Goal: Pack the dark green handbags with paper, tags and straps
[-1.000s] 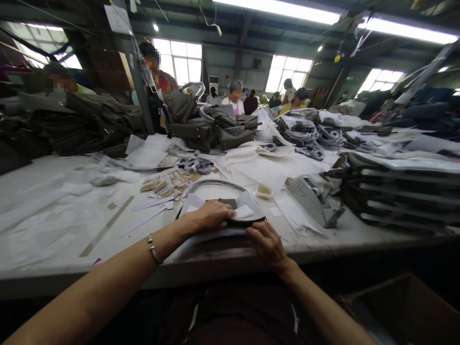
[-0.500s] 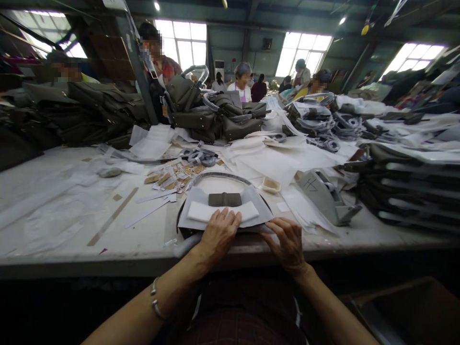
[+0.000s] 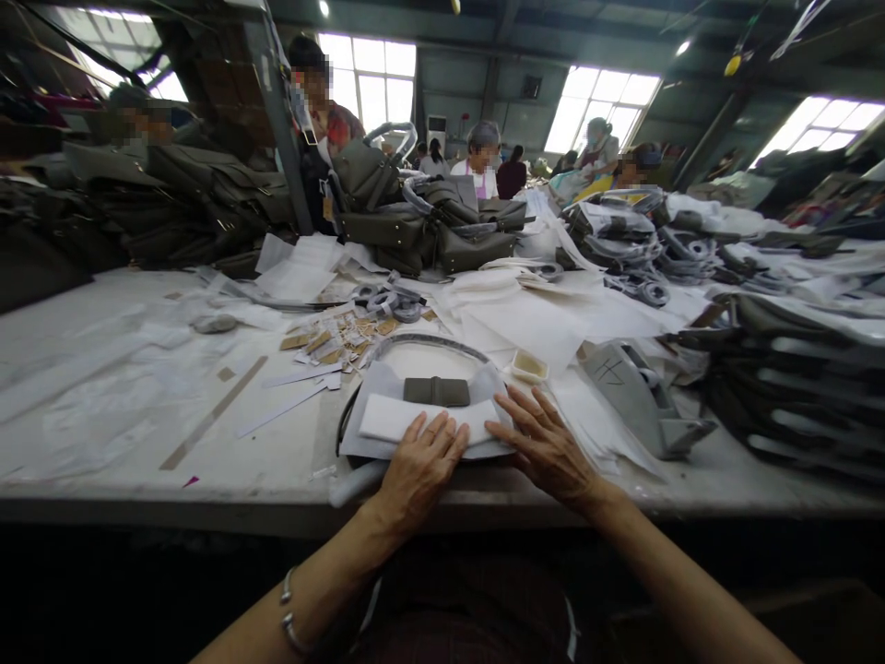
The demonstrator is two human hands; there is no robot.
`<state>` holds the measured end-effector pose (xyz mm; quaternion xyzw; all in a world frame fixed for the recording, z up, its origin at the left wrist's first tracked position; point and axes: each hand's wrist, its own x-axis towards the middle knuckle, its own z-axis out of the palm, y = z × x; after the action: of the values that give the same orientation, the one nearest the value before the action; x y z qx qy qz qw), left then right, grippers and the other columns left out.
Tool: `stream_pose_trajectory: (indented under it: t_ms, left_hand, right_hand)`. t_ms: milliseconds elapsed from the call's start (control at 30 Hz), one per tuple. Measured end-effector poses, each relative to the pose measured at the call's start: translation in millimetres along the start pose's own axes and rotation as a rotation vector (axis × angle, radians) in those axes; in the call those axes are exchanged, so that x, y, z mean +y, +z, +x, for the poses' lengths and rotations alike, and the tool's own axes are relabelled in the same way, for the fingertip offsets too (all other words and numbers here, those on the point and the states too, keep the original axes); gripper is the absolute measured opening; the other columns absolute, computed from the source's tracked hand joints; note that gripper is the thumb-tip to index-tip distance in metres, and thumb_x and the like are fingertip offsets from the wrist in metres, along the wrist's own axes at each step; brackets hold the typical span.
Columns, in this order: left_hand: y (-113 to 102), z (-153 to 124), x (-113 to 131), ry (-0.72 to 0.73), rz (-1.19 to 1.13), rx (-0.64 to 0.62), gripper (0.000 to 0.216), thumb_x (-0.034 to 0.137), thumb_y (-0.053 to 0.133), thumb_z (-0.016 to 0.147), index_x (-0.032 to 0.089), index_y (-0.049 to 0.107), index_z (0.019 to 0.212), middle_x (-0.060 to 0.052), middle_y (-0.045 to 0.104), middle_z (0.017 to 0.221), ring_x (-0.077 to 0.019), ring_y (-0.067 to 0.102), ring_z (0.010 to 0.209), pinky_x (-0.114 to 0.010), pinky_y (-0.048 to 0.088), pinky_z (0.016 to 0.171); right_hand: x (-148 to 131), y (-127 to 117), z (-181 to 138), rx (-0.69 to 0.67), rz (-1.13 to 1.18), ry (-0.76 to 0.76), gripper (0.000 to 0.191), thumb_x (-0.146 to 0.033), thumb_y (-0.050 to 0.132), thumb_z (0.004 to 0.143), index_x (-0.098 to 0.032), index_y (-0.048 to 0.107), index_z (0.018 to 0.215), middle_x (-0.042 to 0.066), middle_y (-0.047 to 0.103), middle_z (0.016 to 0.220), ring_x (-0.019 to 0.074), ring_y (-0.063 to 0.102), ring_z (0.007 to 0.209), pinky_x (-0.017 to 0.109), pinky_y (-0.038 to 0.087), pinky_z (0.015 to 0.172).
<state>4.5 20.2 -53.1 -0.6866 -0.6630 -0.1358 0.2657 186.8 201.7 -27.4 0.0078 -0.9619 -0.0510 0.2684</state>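
1. Currently, left hand (image 3: 419, 470) is laid flat, palm down, fingers extended and close together. Fingertips press on the folded white padding strip (image 3: 394, 420); nothing gripped.
2. Right hand (image 3: 553, 452): released, fingers spread, at the right end of the strip and the pale sheet (image 3: 358, 435). Can't tell how firmly it touches either.
3. Dark bag (image 3: 345, 415) lies at the near edge of the table (image 3: 287, 466), right in front of the person. Pale sheet sits on it, strip on the sheet.
4. Dark tab (image 3: 435, 392) with a raised middle band shows just beyond the strip. Wrapped handle (image 3: 429, 342) arches behind that.
5. Near the bag, far left: heap of brown and white tags (image 3: 338, 339). Far right: small shallow tray (image 3: 529, 366).
6. Further right: grey dispenser (image 3: 619, 383) with handwriting on its side, then a stack of dark bags (image 3: 781, 397).
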Motion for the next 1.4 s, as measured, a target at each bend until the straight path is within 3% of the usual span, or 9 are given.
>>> stream_pose_trajectory:
  t_ms: [100,167,333,467,567,833,1067,1267,1400]
  left_hand:
    - [3.4,-0.4,0.8,-0.011,-0.022,0.028,0.036,0.019,0.036,0.101,0.016,0.055,0.131,-0.008,0.065,0.124,-0.0243,0.056,0.122,-0.042,0.040,0.106]
    - [5.3,-0.3,2.0,-0.032,-0.029,0.040,0.036,0.019,0.035,0.101,0.016,0.057,0.129,-0.008,0.066,0.122,-0.0238,0.057,0.120,-0.040,0.043,0.103]
    - [6.6,-0.5,4.6,-0.037,-0.035,0.084,0.036,0.019,0.034,0.101,0.016,0.059,0.126,-0.009,0.067,0.119,-0.0243,0.059,0.117,-0.039,0.046,0.098]
    - [1.8,-0.4,5.8,-0.015,0.021,0.051,0.038,0.017,0.033,0.100,0.015,0.058,0.129,-0.010,0.066,0.121,-0.0242,0.058,0.120,-0.038,0.046,0.100]
    - [-2.5,1.5,9.1,0.032,0.119,-0.028,0.039,0.016,0.034,0.099,0.011,0.055,0.131,-0.013,0.064,0.125,-0.0268,0.057,0.122,-0.042,0.045,0.102]
    - [9.6,14.5,14.3,0.147,0.271,-0.077,0.037,0.013,0.038,0.095,-0.001,0.055,0.124,-0.022,0.066,0.116,-0.0319,0.062,0.113,-0.045,0.047,0.096]
    - [-3.6,26.1,-2.0,0.178,0.154,-0.149,0.034,0.011,0.037,0.097,0.003,0.052,0.126,-0.018,0.066,0.113,-0.0265,0.062,0.107,-0.040,0.048,0.091]
    - [-28.4,45.7,-17.3,0.138,0.075,-0.172,0.034,0.010,0.037,0.094,0.004,0.053,0.123,-0.015,0.065,0.101,-0.0239,0.062,0.092,-0.039,0.049,0.083]
    - [-25.1,46.4,-21.5,0.073,0.075,-0.141,0.036,0.013,0.041,0.091,0.005,0.054,0.124,-0.015,0.065,0.103,-0.0254,0.062,0.095,-0.040,0.049,0.085]
  right_hand:
    - [-2.7,1.1,0.9,0.003,0.067,0.011,0.035,-0.013,0.057,0.087,-0.022,0.062,0.120,0.008,0.062,0.129,0.0265,0.045,0.134,0.056,0.024,0.118]
    - [-8.3,-2.1,5.8,-0.011,0.073,0.061,0.032,-0.011,0.058,0.084,-0.021,0.063,0.114,0.006,0.066,0.121,0.0259,0.049,0.129,0.055,0.022,0.119]
    - [-26.4,-15.1,29.8,-0.077,-0.013,0.045,0.043,-0.012,0.064,0.081,-0.020,0.061,0.123,0.009,0.057,0.138,0.0318,0.037,0.139,0.059,0.021,0.119]
    - [-29.3,-0.7,25.2,-0.073,-0.012,0.013,0.039,-0.008,0.053,0.088,-0.017,0.062,0.124,0.009,0.068,0.123,0.0244,0.057,0.122,0.047,0.042,0.110]
    - [-27.8,15.4,8.9,-0.010,-0.011,0.028,0.041,-0.006,0.045,0.091,-0.014,0.061,0.127,0.010,0.066,0.127,0.0228,0.058,0.121,0.040,0.050,0.102]
    - [-37.6,27.5,0.1,0.053,-0.086,0.089,0.044,-0.007,0.037,0.094,-0.011,0.054,0.135,0.012,0.060,0.134,0.0250,0.048,0.131,0.044,0.042,0.108]
    - [-47.8,30.3,9.2,0.013,-0.174,0.143,0.051,-0.025,0.056,0.089,-0.010,0.051,0.138,0.013,0.056,0.139,0.0324,0.043,0.132,0.049,0.030,0.114]
    - [-32.5,25.7,30.6,0.082,-0.235,0.084,0.045,-0.015,0.047,0.093,-0.012,0.049,0.138,0.013,0.061,0.130,0.0289,0.050,0.123,0.048,0.037,0.106]
    - [-23.0,18.4,48.0,0.066,-0.221,0.026,0.035,-0.011,0.043,0.095,-0.010,0.055,0.128,0.014,0.066,0.117,0.0253,0.059,0.105,0.041,0.048,0.091]
